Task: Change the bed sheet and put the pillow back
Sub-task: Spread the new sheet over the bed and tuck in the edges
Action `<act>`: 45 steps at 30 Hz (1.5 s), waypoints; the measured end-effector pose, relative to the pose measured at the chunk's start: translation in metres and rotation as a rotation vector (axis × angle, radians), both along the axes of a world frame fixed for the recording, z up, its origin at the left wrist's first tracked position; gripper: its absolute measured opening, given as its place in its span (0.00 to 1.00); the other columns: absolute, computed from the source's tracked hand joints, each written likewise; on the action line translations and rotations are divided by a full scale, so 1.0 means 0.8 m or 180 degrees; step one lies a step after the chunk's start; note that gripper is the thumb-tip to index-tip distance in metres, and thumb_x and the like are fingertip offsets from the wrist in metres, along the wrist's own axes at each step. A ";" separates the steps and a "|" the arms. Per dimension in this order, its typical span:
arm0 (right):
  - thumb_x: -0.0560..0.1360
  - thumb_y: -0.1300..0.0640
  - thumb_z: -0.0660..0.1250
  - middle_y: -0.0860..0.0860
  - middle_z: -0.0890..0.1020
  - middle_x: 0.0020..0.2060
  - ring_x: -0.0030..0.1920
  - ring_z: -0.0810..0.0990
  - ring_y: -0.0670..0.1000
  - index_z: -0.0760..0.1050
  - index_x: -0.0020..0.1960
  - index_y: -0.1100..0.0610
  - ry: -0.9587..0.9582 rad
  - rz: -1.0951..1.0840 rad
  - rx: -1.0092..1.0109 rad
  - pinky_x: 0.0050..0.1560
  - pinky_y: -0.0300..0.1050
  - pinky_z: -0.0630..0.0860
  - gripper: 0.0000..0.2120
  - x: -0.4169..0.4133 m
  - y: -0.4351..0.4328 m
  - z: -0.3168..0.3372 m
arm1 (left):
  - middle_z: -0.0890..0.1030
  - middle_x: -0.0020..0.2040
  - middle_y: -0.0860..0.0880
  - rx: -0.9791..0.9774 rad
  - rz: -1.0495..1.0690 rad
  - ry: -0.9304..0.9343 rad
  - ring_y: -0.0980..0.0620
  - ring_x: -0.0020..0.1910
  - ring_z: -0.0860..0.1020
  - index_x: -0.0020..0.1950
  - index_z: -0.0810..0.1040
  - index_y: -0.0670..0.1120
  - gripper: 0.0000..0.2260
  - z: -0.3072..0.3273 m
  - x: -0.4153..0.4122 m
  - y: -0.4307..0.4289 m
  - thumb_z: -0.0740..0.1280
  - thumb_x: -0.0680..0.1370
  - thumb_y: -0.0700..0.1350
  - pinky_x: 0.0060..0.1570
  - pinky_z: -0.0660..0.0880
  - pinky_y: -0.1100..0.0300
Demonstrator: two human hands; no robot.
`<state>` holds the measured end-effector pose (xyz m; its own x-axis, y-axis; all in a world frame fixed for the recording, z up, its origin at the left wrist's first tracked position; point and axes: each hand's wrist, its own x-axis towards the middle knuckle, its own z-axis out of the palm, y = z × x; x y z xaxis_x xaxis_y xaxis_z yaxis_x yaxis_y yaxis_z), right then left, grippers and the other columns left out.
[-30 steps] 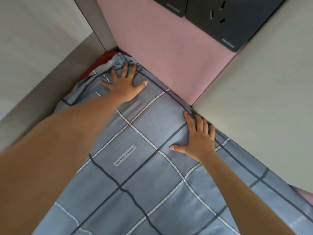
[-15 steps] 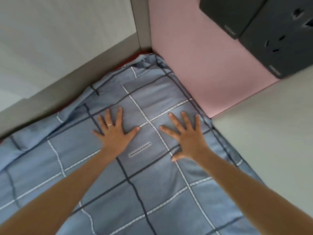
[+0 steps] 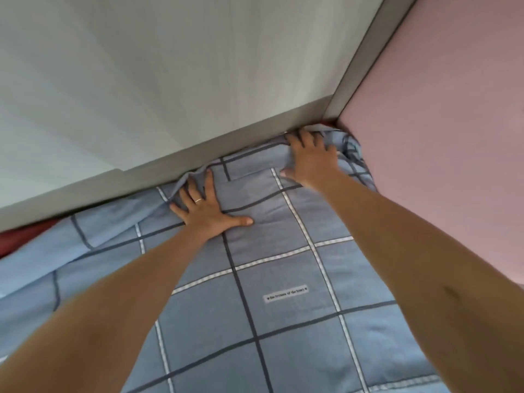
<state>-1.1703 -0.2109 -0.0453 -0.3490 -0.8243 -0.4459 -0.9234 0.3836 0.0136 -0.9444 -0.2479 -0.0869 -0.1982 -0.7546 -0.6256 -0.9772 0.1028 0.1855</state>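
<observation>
A blue checked bed sheet (image 3: 272,282) with dark and white lines covers the mattress; a small white label is sewn on it. My left hand (image 3: 208,212), with a ring on one finger, presses flat on the sheet, its fingertips reaching the bunched edge by the wall. My right hand (image 3: 310,158) lies at the far corner, fingers spread over the gathered sheet edge, fingertips against the gap at the wall. No pillow is in view.
A grey-white wall panel (image 3: 170,80) with a grey ledge (image 3: 141,180) runs along the far side. A pink padded panel (image 3: 453,137) bounds the right. A strip of red mattress (image 3: 22,236) shows at the left under the loose sheet edge.
Both hands have slid from the middle of the sheet out to its edge by the wall, the right one into the corner. My view has swung left.
</observation>
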 end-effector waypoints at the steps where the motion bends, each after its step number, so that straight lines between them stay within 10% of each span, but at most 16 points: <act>1: 0.79 0.47 0.60 0.55 0.56 0.75 0.74 0.56 0.60 0.52 0.76 0.54 0.0032 -0.0066 -0.0185 0.68 0.59 0.62 0.30 -0.004 -0.008 0.000 | 0.32 0.75 0.42 0.0044 -0.0023 -0.0013 0.39 0.75 0.35 0.72 0.25 0.58 0.66 -0.001 0.000 0.000 0.71 0.53 0.75 0.67 0.37 0.33; 5: 0.78 0.65 0.57 0.60 0.68 0.66 0.63 0.71 0.61 0.65 0.68 0.60 0.0263 -0.0501 -0.0696 0.55 0.55 0.72 0.19 -0.021 -0.026 0.011 | 0.31 0.75 0.41 0.0271 -0.0116 -0.0081 0.39 0.75 0.34 0.71 0.23 0.56 0.67 0.004 0.001 -0.010 0.70 0.54 0.75 0.67 0.36 0.33; 14: 0.74 0.50 0.69 0.62 0.74 0.63 0.61 0.75 0.63 0.51 0.74 0.56 -0.0931 -0.2652 -0.0501 0.59 0.58 0.74 0.37 -0.047 -0.033 0.002 | 0.31 0.75 0.40 0.0284 -0.0248 -0.0156 0.38 0.74 0.35 0.69 0.21 0.56 0.67 0.003 0.000 -0.013 0.67 0.53 0.77 0.67 0.36 0.32; 17: 0.75 0.53 0.66 0.56 0.81 0.48 0.40 0.82 0.56 0.67 0.61 0.55 -0.0966 -0.2346 -0.0559 0.40 0.47 0.79 0.17 -0.053 -0.031 0.001 | 0.31 0.75 0.39 0.0281 -0.0294 -0.0264 0.37 0.74 0.35 0.69 0.20 0.54 0.67 0.001 -0.002 -0.015 0.66 0.53 0.78 0.67 0.36 0.32; 20: 0.75 0.53 0.63 0.57 0.83 0.46 0.45 0.82 0.60 0.75 0.52 0.55 -0.0931 -0.2138 -0.0976 0.49 0.53 0.79 0.08 -0.054 -0.027 -0.009 | 0.31 0.74 0.39 0.0299 -0.0319 -0.0339 0.37 0.74 0.34 0.68 0.19 0.54 0.67 -0.001 0.000 -0.017 0.66 0.54 0.78 0.66 0.36 0.32; 25: 0.71 0.68 0.59 0.49 0.68 0.31 0.35 0.67 0.51 0.60 0.35 0.52 -0.1982 -0.2965 -0.2515 0.35 0.36 0.65 0.14 -0.044 -0.031 -0.016 | 0.31 0.75 0.41 0.0177 -0.0325 -0.0346 0.39 0.74 0.34 0.68 0.19 0.55 0.66 -0.009 -0.001 -0.014 0.65 0.54 0.79 0.67 0.35 0.32; 32: 0.79 0.52 0.61 0.57 0.77 0.44 0.46 0.76 0.58 0.69 0.51 0.58 -0.1197 -0.0427 -0.1390 0.45 0.47 0.70 0.09 -0.057 0.007 -0.041 | 0.34 0.76 0.42 -0.0018 -0.0360 -0.0406 0.39 0.75 0.36 0.69 0.21 0.56 0.65 -0.012 0.000 -0.010 0.64 0.54 0.79 0.67 0.35 0.33; 37: 0.80 0.43 0.54 0.59 0.72 0.65 0.62 0.73 0.61 0.63 0.71 0.54 -0.0521 -0.0093 -0.0685 0.60 0.52 0.69 0.23 -0.049 0.011 -0.037 | 0.34 0.76 0.41 -0.0091 -0.0389 -0.0438 0.39 0.75 0.35 0.69 0.21 0.55 0.64 -0.012 0.001 -0.007 0.63 0.55 0.79 0.67 0.35 0.33; 41: 0.73 0.43 0.52 0.62 0.75 0.59 0.57 0.76 0.64 0.64 0.67 0.57 0.0133 0.0851 -0.0957 0.61 0.60 0.69 0.28 -0.009 0.010 -0.034 | 0.34 0.76 0.41 -0.0172 -0.0394 -0.0336 0.39 0.75 0.34 0.71 0.24 0.55 0.63 -0.010 0.004 -0.003 0.62 0.56 0.79 0.66 0.34 0.33; 45: 0.71 0.31 0.61 0.56 0.56 0.75 0.75 0.54 0.58 0.54 0.75 0.55 -0.0251 0.1111 0.0023 0.73 0.61 0.48 0.43 0.003 -0.003 -0.021 | 0.37 0.76 0.42 -0.0278 -0.0429 -0.0280 0.41 0.76 0.38 0.75 0.32 0.53 0.59 -0.011 0.007 -0.002 0.61 0.58 0.79 0.67 0.37 0.32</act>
<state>-1.1678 -0.2135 -0.0617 -0.0111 -0.8844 -0.4666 -0.9971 0.0450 -0.0615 -0.9387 -0.2491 -0.0956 -0.2486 -0.7772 -0.5781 -0.9656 0.2459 0.0845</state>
